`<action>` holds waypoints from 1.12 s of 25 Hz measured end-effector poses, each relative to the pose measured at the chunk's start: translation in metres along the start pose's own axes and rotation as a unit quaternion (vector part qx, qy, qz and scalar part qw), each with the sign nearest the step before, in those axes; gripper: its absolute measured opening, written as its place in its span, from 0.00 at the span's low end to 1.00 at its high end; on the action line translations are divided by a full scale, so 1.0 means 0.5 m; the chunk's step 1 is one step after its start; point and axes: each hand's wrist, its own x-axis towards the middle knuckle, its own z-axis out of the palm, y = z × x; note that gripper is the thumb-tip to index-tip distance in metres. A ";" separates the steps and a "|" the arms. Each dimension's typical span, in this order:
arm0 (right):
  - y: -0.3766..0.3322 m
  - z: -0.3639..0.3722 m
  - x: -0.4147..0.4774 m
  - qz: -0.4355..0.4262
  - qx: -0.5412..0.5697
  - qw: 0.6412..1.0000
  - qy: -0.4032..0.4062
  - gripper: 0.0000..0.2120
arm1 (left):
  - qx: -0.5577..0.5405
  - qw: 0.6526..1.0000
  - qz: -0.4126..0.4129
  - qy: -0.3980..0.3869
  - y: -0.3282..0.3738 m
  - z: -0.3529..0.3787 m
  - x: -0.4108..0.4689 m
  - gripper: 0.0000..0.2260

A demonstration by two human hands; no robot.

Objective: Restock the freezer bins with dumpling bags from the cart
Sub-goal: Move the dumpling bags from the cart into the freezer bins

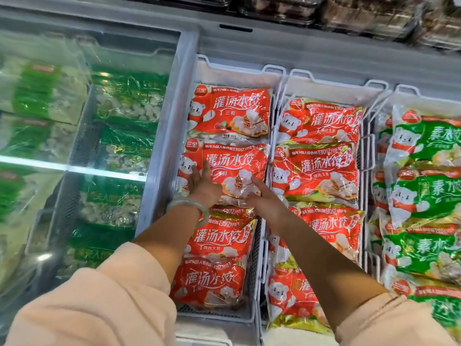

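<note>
Left hand (202, 183) lies flat, fingers straight, pressing on the left part of a red dumpling bag (234, 164), with a pale bracelet (185, 202) on its wrist. Right hand (262, 199) rests on the same bag's lower right part, forefinger stretched out and gripping nothing. This bag lies second from the far end in a white wire bin (273, 69) of the freezer, overlapping other red bags. In the neighbouring bin to the right lie gold-edged red bags (321, 168), then green bags (424, 196). To the left, a glass lid (87, 96) covers more green packs.
</note>
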 end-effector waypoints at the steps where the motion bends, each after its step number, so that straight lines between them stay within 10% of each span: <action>1: 0.003 -0.007 -0.010 0.000 0.006 1.000 0.020 0.31 | -0.004 1.000 0.000 0.005 -0.003 0.000 -0.005 0.36; 9: 0.078 -0.087 -0.192 0.023 0.028 0.997 0.061 0.09 | -0.038 0.995 0.081 -0.052 0.009 0.015 -0.171 0.18; 28: 0.460 -0.282 -0.574 -0.023 0.223 0.955 0.195 0.06 | 0.017 0.970 0.211 -0.118 0.090 0.228 -0.619 0.16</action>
